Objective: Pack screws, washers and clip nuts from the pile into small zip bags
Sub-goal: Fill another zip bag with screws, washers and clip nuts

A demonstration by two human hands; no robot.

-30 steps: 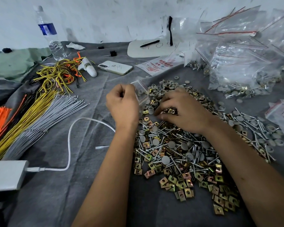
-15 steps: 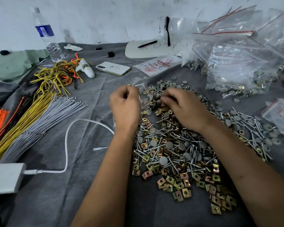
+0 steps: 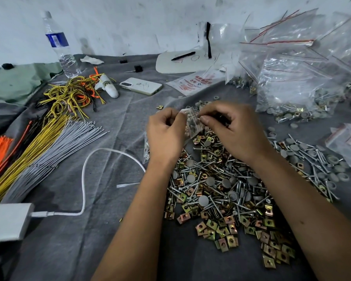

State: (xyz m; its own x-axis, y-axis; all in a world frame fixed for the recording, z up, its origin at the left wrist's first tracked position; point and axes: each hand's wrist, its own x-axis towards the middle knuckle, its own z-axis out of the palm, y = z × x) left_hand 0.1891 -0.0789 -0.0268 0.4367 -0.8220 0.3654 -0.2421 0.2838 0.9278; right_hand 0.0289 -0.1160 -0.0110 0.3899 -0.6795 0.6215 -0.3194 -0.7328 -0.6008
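Right now the left hand (image 3: 166, 134) pinches the rim of a small bag (image 3: 190, 123), limp, slick film; the right hand (image 3: 231, 126), fingers curled, nips something at its mouth, just above the pile (image 3: 221, 189). Best held by the rim.

Our two forearms come up from the bottom edge, bare along all that shows of them, with no sleeve, watch or band on either wrist. Our left hand (image 3: 166, 136) and right hand (image 3: 234, 131) are ungloved and ringless. The nails that show are cut short and unpainted. A small dark mark sits on our right forearm.
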